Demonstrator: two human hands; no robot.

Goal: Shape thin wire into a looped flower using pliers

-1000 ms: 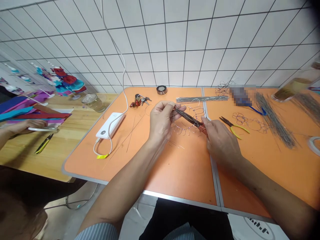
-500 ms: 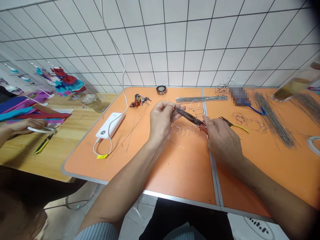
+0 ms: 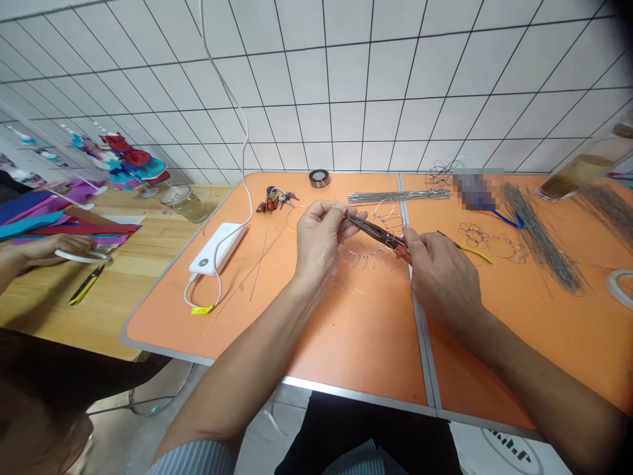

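My left hand pinches a thin looped wire piece above the orange table. My right hand is wrapped round the red handles of dark pliers. The jaws of the pliers reach the wire at my left fingertips. A row of small wire loops hangs below the pliers, between my hands. The exact spot where the jaws meet the wire is too small to make out.
Behind my hands lie black tape and a wire bundle. A white power bank and keys are on the left. Yellow-handled pliers and a larger wire bundle are on the right. Another person's hand is far left.
My right hand has shifted very slightly on the handles of the pliers. My left hand and the looped wire look almost unmoved.
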